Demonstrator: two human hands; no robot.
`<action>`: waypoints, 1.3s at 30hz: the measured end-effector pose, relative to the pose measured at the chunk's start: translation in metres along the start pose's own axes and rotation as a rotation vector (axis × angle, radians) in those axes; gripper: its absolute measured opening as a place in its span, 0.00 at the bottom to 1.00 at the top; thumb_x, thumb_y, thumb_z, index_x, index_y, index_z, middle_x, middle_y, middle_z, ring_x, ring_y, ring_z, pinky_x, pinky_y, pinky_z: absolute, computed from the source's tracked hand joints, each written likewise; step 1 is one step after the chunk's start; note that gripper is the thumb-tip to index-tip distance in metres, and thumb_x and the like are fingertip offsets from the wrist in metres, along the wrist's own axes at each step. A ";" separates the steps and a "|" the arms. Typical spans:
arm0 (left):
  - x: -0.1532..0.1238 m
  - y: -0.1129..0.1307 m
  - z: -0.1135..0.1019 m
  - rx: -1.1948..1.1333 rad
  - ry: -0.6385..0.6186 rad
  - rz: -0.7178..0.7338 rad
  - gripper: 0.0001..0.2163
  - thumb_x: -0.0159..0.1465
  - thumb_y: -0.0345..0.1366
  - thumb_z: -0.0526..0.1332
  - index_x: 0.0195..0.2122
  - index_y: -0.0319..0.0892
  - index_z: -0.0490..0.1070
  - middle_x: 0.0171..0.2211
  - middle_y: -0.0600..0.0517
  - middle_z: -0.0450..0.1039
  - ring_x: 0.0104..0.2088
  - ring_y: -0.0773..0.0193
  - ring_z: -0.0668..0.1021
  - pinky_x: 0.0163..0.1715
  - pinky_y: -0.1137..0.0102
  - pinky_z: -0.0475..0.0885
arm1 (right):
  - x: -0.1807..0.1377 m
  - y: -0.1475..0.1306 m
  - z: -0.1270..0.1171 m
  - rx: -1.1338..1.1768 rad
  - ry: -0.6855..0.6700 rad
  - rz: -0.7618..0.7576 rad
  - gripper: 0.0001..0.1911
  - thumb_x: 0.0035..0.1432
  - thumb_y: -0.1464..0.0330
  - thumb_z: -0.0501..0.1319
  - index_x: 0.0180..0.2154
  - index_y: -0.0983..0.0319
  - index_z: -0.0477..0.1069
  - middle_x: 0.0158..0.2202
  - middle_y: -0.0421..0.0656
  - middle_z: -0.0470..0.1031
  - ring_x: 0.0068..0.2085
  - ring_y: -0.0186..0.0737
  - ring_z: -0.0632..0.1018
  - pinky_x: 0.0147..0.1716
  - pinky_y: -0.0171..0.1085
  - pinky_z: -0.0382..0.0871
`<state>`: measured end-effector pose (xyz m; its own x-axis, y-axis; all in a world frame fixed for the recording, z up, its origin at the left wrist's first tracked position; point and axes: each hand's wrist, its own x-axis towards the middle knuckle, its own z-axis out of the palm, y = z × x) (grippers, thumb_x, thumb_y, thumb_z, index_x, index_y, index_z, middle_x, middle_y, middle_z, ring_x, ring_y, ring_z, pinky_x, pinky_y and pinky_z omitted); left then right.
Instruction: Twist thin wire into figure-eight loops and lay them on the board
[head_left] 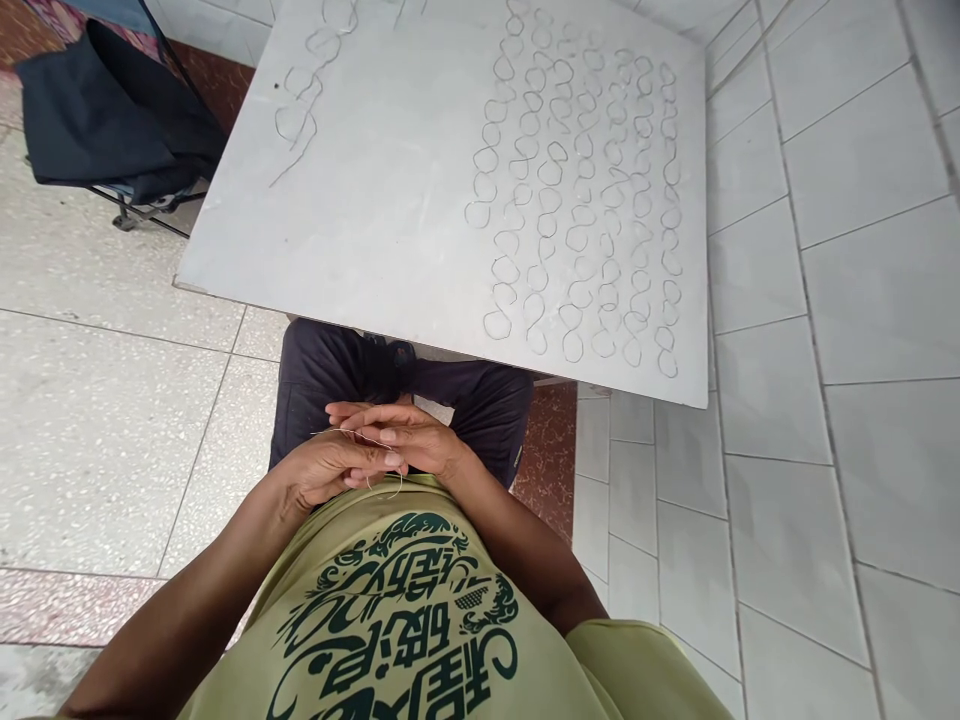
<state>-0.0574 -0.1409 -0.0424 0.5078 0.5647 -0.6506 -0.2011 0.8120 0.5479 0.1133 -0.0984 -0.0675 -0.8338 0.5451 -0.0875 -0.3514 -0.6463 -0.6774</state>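
Note:
Low in front of my shirt, my left hand point(328, 468) and my right hand point(411, 437) meet over my lap. Between their fingers runs a thin wire point(384, 497), which both pinch. One end of it pokes out to the left past my left hand, and a curved part hangs below the fingertips; the rest is hidden. Beyond my knees, a white tabletop point(375, 240) bears rows of figure-eight wire loops point(551, 165) on its right half. At its upper left lie several wire pieces point(296, 125) with loops and straight tails.
The table's front edge lies just above my knees. A folding chair with a dark cloth point(112, 110) over it stands to the left. White wall tiles point(780, 400) run along the right side, and speckled floor tiles point(97, 430) lie on the left.

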 end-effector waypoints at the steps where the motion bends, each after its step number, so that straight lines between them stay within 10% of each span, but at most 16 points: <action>1: 0.001 -0.001 0.000 -0.007 -0.004 0.003 0.13 0.52 0.41 0.78 0.30 0.35 0.84 0.14 0.59 0.56 0.18 0.76 0.57 0.19 0.77 0.50 | 0.000 0.000 0.000 0.009 0.008 0.010 0.15 0.62 0.60 0.71 0.49 0.56 0.82 0.66 0.45 0.72 0.70 0.45 0.69 0.70 0.47 0.61; 17: 0.008 -0.015 -0.010 0.035 -0.133 -0.104 0.13 0.53 0.40 0.78 0.28 0.35 0.81 0.13 0.60 0.54 0.16 0.77 0.56 0.19 0.76 0.51 | -0.007 -0.013 -0.015 -0.272 0.011 0.130 0.11 0.58 0.59 0.73 0.37 0.60 0.83 0.64 0.50 0.74 0.68 0.52 0.70 0.67 0.48 0.63; 24: 0.008 -0.020 -0.008 -0.076 -0.215 -0.050 0.10 0.54 0.38 0.76 0.30 0.36 0.82 0.14 0.60 0.55 0.16 0.78 0.56 0.18 0.77 0.48 | -0.009 0.002 -0.011 -0.008 0.081 0.099 0.19 0.46 0.57 0.80 0.32 0.61 0.78 0.62 0.51 0.75 0.68 0.54 0.69 0.67 0.52 0.62; 39: -0.003 -0.023 0.020 -0.182 -0.288 0.033 0.12 0.52 0.42 0.77 0.24 0.38 0.81 0.23 0.49 0.70 0.19 0.74 0.60 0.18 0.73 0.51 | -0.002 0.009 0.005 -0.004 0.288 -0.313 0.13 0.54 0.65 0.76 0.29 0.58 0.72 0.33 0.39 0.79 0.34 0.38 0.79 0.39 0.40 0.74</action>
<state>-0.0374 -0.1639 -0.0421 0.7090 0.5472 -0.4448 -0.3544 0.8218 0.4461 0.1100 -0.1079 -0.0693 -0.5338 0.8421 -0.0771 -0.5668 -0.4239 -0.7065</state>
